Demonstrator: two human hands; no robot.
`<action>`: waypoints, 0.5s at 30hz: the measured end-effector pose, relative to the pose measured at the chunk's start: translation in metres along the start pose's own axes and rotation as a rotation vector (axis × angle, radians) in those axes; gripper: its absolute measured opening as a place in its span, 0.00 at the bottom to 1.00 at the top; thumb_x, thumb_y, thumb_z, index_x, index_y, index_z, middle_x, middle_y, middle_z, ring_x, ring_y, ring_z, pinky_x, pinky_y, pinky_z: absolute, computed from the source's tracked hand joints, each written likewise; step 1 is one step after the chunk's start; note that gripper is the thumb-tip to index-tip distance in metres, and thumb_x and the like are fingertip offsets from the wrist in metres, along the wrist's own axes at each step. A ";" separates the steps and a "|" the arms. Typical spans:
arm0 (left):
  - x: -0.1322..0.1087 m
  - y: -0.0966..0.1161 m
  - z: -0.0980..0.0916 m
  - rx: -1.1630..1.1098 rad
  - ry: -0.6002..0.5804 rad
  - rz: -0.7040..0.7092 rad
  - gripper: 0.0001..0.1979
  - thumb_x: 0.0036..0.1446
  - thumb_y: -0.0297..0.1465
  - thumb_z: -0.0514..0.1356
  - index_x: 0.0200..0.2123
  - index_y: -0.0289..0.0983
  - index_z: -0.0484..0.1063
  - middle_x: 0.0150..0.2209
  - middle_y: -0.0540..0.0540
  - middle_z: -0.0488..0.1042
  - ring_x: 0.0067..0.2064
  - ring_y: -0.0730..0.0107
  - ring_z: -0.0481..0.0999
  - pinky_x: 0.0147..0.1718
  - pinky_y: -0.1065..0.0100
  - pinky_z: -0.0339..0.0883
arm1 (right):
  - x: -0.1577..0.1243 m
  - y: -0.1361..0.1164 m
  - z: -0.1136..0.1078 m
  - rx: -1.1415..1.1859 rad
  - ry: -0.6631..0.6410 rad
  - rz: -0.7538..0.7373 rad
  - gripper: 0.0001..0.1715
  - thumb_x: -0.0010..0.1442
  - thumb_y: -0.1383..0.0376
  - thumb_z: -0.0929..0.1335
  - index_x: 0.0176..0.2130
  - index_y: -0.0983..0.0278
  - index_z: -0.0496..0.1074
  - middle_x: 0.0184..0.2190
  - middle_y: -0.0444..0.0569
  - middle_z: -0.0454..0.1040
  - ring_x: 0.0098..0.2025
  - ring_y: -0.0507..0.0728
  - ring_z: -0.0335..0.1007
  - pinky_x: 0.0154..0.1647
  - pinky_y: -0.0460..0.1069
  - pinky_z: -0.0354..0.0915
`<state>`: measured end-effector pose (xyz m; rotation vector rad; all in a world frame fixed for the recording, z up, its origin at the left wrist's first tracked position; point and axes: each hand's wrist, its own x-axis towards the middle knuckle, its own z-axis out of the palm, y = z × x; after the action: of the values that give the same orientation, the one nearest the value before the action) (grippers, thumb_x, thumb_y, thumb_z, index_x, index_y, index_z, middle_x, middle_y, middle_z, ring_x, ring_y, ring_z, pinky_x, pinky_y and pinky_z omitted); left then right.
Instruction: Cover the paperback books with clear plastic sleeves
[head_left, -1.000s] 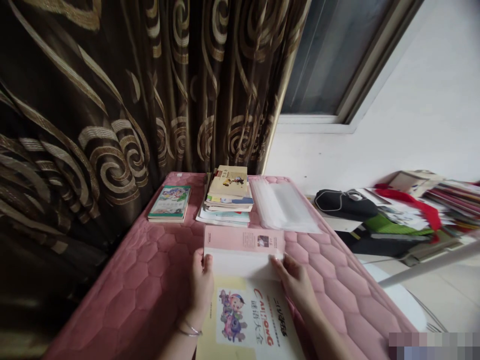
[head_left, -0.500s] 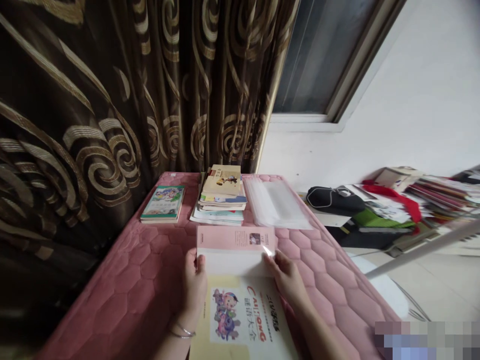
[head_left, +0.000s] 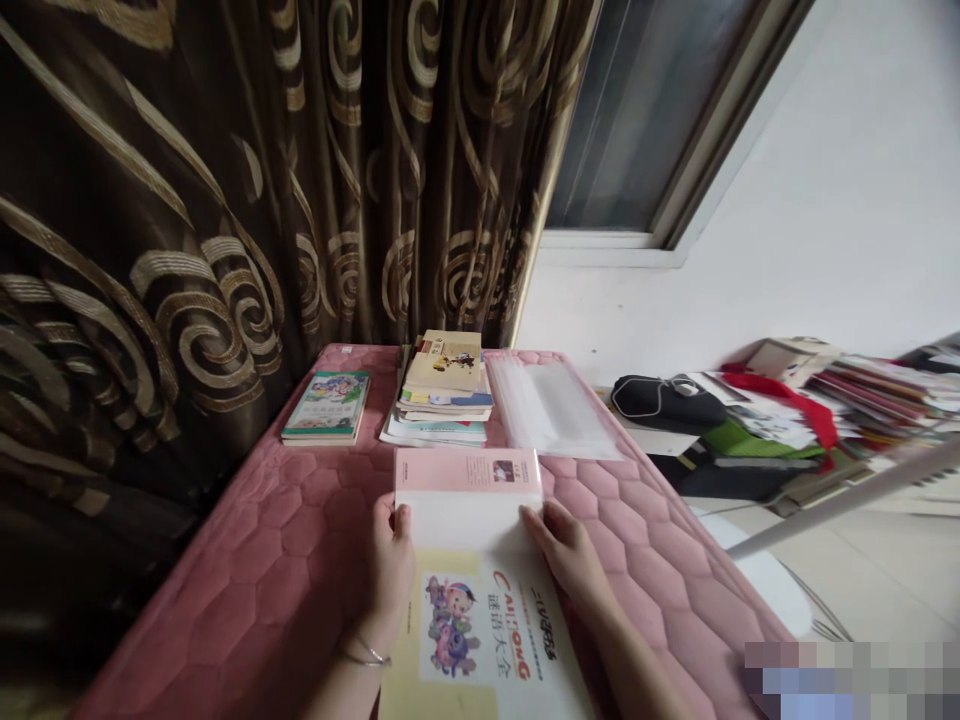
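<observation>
Book (head_left: 487,640) printed with cartoon figures lies at the near middle, over a pink quilted surface (head_left: 277,570). Just farther, we grip its pink-and-white flap (head_left: 465,505) from both sides: our left hand (head_left: 394,555) is closed on the left edge, our right hand (head_left: 571,555) on the right, thumbs on top. Beyond, we see a green-edged book (head_left: 326,405) at left, a book stack (head_left: 446,375) between, and translucent sheets (head_left: 553,410) at right. Farthest, a patterned curtain (head_left: 315,200) hangs left of a window (head_left: 637,110).
</observation>
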<state>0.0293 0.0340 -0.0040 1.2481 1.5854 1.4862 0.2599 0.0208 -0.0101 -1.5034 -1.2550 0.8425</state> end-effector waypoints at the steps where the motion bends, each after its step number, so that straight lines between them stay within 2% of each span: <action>1: 0.000 -0.001 0.000 0.018 -0.001 0.004 0.14 0.55 0.39 0.52 0.37 0.36 0.67 0.31 0.45 0.73 0.32 0.64 0.73 0.31 0.66 0.67 | 0.001 0.003 0.001 -0.020 0.007 -0.003 0.26 0.52 0.44 0.66 0.23 0.63 0.60 0.20 0.40 0.58 0.24 0.50 0.52 0.21 0.44 0.50; 6: 0.008 -0.014 0.001 0.121 -0.006 0.059 0.14 0.56 0.37 0.52 0.42 0.35 0.65 0.32 0.44 0.73 0.33 0.64 0.74 0.32 0.64 0.67 | 0.002 0.010 0.005 -0.133 0.053 -0.022 0.27 0.54 0.43 0.63 0.23 0.62 0.60 0.19 0.40 0.57 0.23 0.50 0.51 0.21 0.44 0.50; 9: 0.016 -0.026 0.001 0.263 0.039 0.111 0.14 0.55 0.33 0.51 0.44 0.34 0.64 0.30 0.45 0.71 0.32 0.63 0.73 0.33 0.62 0.67 | 0.003 0.005 0.008 -0.241 0.116 -0.067 0.27 0.55 0.43 0.62 0.22 0.62 0.59 0.18 0.40 0.58 0.22 0.50 0.53 0.21 0.45 0.50; 11: 0.019 -0.033 0.002 0.343 0.056 0.157 0.13 0.56 0.30 0.50 0.44 0.34 0.64 0.32 0.44 0.71 0.34 0.62 0.73 0.35 0.60 0.68 | 0.004 -0.002 0.010 -0.314 0.140 -0.069 0.26 0.55 0.44 0.61 0.22 0.62 0.62 0.19 0.42 0.62 0.23 0.52 0.57 0.22 0.45 0.53; 13: 0.019 -0.036 0.003 0.411 0.072 0.237 0.12 0.55 0.30 0.51 0.44 0.35 0.64 0.35 0.42 0.70 0.37 0.61 0.72 0.37 0.58 0.68 | 0.005 -0.007 0.012 -0.353 0.143 -0.024 0.24 0.56 0.47 0.61 0.27 0.64 0.69 0.22 0.46 0.69 0.26 0.55 0.64 0.24 0.46 0.57; 15: 0.016 -0.036 0.004 0.479 0.083 0.331 0.13 0.53 0.30 0.55 0.43 0.35 0.64 0.38 0.41 0.69 0.41 0.58 0.71 0.41 0.56 0.68 | 0.006 -0.009 0.014 -0.369 0.153 0.037 0.24 0.56 0.51 0.62 0.40 0.67 0.72 0.26 0.49 0.73 0.29 0.57 0.68 0.28 0.47 0.61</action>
<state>0.0193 0.0534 -0.0374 1.8085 1.9363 1.4066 0.2452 0.0304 -0.0049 -1.8501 -1.3198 0.5244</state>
